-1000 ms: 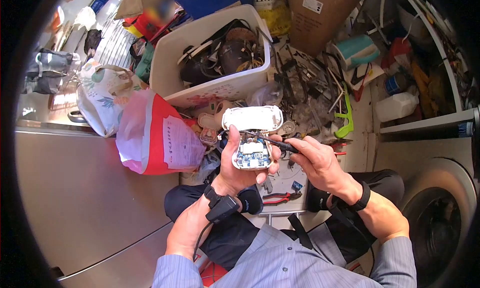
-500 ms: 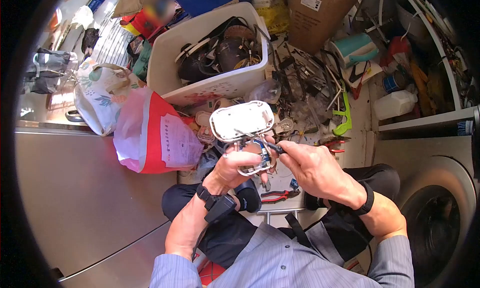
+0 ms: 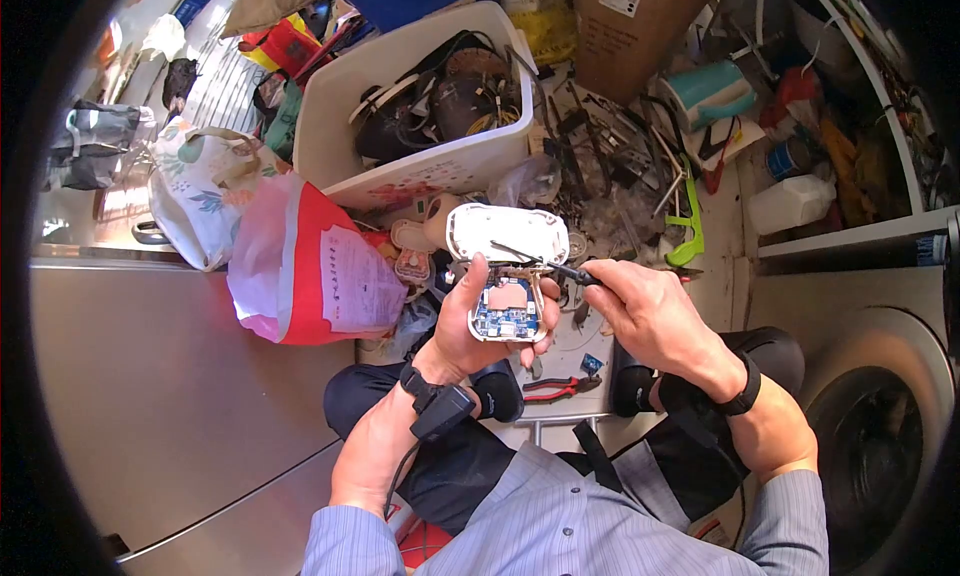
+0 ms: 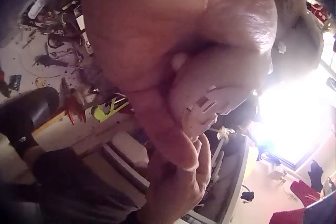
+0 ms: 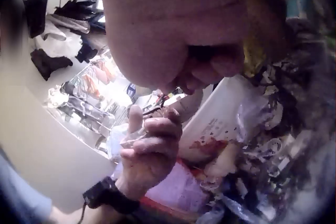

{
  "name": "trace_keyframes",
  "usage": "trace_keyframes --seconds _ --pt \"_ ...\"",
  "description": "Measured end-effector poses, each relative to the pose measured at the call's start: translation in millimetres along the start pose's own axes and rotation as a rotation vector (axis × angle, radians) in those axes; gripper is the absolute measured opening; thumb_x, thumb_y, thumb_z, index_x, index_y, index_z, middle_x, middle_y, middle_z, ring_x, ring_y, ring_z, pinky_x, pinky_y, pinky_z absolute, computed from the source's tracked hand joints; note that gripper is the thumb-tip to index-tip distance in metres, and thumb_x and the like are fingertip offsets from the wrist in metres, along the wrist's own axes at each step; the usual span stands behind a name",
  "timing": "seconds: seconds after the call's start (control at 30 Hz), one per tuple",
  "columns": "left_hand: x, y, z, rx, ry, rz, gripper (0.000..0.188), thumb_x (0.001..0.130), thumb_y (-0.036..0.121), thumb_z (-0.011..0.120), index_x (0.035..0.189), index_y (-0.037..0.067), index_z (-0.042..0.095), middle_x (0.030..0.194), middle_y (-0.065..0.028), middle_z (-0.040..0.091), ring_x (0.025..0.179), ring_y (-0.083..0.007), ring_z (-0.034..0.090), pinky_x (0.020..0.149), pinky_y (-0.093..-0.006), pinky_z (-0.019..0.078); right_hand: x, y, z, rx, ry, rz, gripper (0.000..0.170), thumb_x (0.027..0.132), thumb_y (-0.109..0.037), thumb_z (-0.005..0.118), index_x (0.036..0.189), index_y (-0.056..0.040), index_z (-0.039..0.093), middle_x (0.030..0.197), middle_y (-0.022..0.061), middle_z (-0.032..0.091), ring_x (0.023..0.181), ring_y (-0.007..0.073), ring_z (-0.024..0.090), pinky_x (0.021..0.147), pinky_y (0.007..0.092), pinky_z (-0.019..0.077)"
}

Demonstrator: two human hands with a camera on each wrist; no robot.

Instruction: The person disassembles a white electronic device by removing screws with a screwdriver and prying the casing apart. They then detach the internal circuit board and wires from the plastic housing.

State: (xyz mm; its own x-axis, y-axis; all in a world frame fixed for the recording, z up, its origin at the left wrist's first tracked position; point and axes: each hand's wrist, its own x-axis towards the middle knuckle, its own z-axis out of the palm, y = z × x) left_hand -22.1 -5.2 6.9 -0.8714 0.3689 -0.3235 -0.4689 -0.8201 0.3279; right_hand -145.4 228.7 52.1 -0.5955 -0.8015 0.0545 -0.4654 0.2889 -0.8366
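Note:
My left hand [image 3: 455, 331] holds a white plastic casing [image 3: 474, 328] from below, thumb along its left edge. Inside lies a blue circuit board [image 3: 510, 326] with a tan patch in its middle. The casing's other white half [image 3: 510, 226] lies folded back at the far end, with wires near the join. My right hand [image 3: 655, 311] grips a black-handled screwdriver [image 3: 572, 273], its thin shaft pointing left across the white half. In the left wrist view the casing's slotted outer side [image 4: 207, 109] shows between the fingers. The right wrist view mostly hides the screwdriver behind the hand.
Red-handled pliers [image 3: 560, 388] and a small blue piece [image 3: 592, 363] lie on the floor between my feet. Beyond stand a white tub [image 3: 430, 171] of dark parts and a red-and-white bag [image 3: 345, 286]. Loose scrap and a green tool [image 3: 688, 226] lie right, near a washing machine [image 3: 870, 366].
The casing tilted and my left thumb crossed over the board half a second ago; now the thumb is back at the edge and the board faces up. The screwdriver's tip has moved up over the white half.

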Motion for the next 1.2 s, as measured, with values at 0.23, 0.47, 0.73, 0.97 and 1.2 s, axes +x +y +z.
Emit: trace_keyframes --seconds 0.23,0.47,0.73,0.97,1.2 --pt "3 -2 0 -0.015 -0.012 0.176 0.115 0.081 0.095 0.044 0.136 -0.005 0.057 0.108 -0.0222 0.071 0.086 -0.037 0.072 0.064 -0.0411 0.0645 -6 -5 1 -0.084 0.112 -0.172 0.018 0.095 -0.012 0.07 0.11 -0.0032 0.067 0.087 0.0194 0.069 0.078 0.0394 0.07 0.066 0.0466 0.0559" --pt "1 5 1 -0.063 -0.035 0.149 0.116 0.08 0.095 0.046 0.14 -0.004 0.055 0.112 -0.0232 0.071 0.091 -0.0386 0.072 0.068 -0.0426 0.0655 -8 -10 2 -0.069 0.059 -0.149 0.017 0.094 -0.013 0.072 0.107 -0.0029 0.067 0.087 0.0198 0.07 0.079 0.0389 0.071 0.067 0.0457 0.0566" --pt "-3 4 3 -0.084 -0.079 0.094 0.118 0.08 0.096 0.044 0.138 -0.006 0.056 0.107 -0.0239 0.071 0.086 -0.0379 0.073 0.062 -0.0406 0.0654 3 13 -8 0.108 -0.012 -0.106 0.026 0.093 -0.013 0.073 0.114 0.0025 0.072 0.094 0.0212 0.073 0.087 0.0387 0.073 0.076 0.0443 0.0577" --pt "-6 5 2 0.085 -0.123 0.008 0.115 0.083 0.094 0.044 0.137 -0.008 0.055 0.106 -0.0242 0.071 0.08 -0.0357 0.073 0.057 -0.0373 0.0633 12 22 -20 0.105 -0.152 -0.075 0.026 0.093 -0.012 0.074 0.117 -0.0008 0.073 0.101 0.0182 0.074 0.092 0.0343 0.072 0.08 0.0396 0.0568" --pt "-3 6 1 0.088 -0.145 -0.009 0.109 0.087 0.09 0.043 0.137 -0.006 0.054 0.108 -0.0242 0.07 0.083 -0.0364 0.073 0.062 -0.0392 0.064 19 23 -24 0.088 -0.16 -0.105 0.03 0.091 -0.011 0.075 0.119 -0.0014 0.073 0.095 0.0172 0.072 0.087 0.0341 0.07 0.077 0.0407 0.0551"
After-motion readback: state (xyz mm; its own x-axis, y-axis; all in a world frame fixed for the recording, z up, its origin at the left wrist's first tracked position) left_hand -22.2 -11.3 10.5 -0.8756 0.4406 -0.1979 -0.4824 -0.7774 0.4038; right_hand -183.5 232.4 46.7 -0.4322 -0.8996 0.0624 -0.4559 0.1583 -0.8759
